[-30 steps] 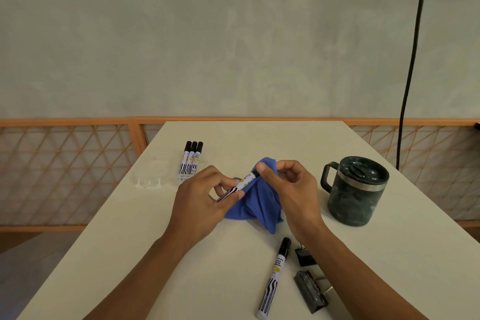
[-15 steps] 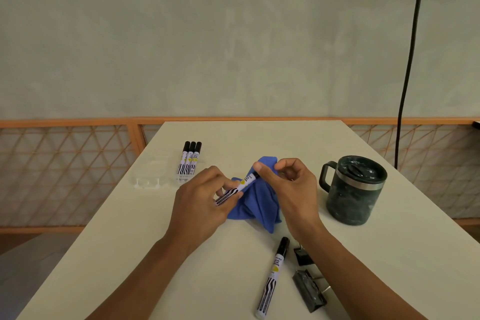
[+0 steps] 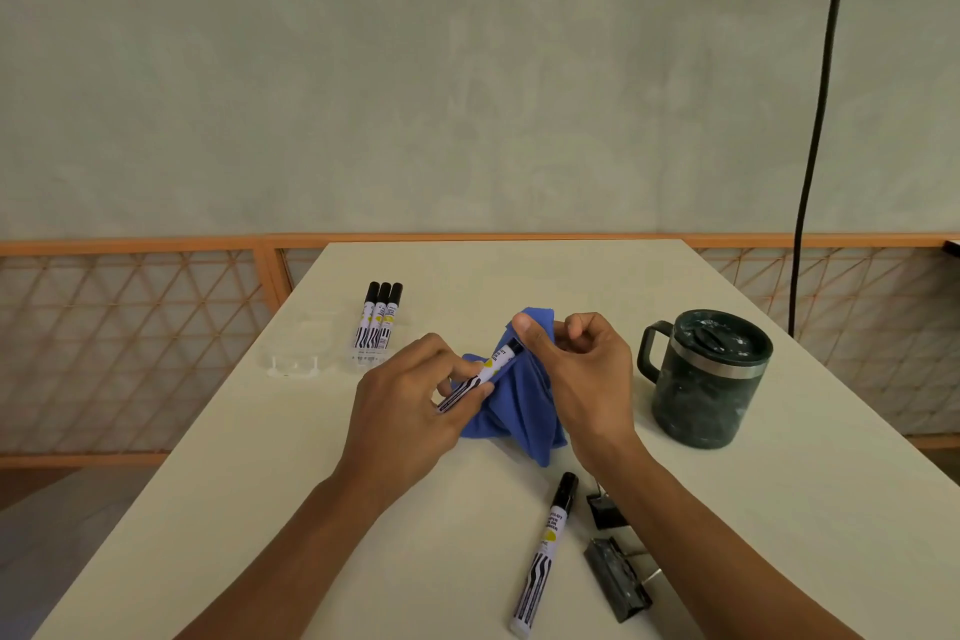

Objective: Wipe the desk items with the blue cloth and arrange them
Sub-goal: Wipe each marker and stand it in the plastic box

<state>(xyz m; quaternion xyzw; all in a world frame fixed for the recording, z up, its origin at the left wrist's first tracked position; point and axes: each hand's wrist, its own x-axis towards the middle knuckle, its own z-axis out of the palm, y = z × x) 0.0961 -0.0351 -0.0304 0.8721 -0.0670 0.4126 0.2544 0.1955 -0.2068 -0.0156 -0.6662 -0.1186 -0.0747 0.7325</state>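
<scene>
Little has changed over the last second: both hands keep the same grip, the right thumb has crept slightly toward the marker's cap end, and nothing lying on the counter (image 3: 249, 509) has moved. The left hand (image 3: 410, 411) pinches the white butt end of the marker (image 3: 480, 377) between thumb and curled fingers, above the middle of the counter. The right hand (image 3: 582, 379) pinches the blue cloth (image 3: 519, 411) against the marker's black cap end with thumb and forefinger, its other fingers curled; the cloth hangs from that pinch down to the counter between the hands. The marker's long axis slants from near-left to far-right, cap end farther away and higher. Three markers (image 3: 381, 322) lie side by side toward the left edge, caps pointing to the far edge, just beside a clear plastic piece (image 3: 296, 359). A loose marker (image 3: 545, 551) lies near the near edge, cap pointing away and slightly right, with two binder clips (image 3: 618, 579) just to its right, beneath the right forearm. The dark mug (image 3: 706, 379) stands toward the right edge, handle facing the right hand. Open surface stretches from the hands to the far edge and along the near-left side.
</scene>
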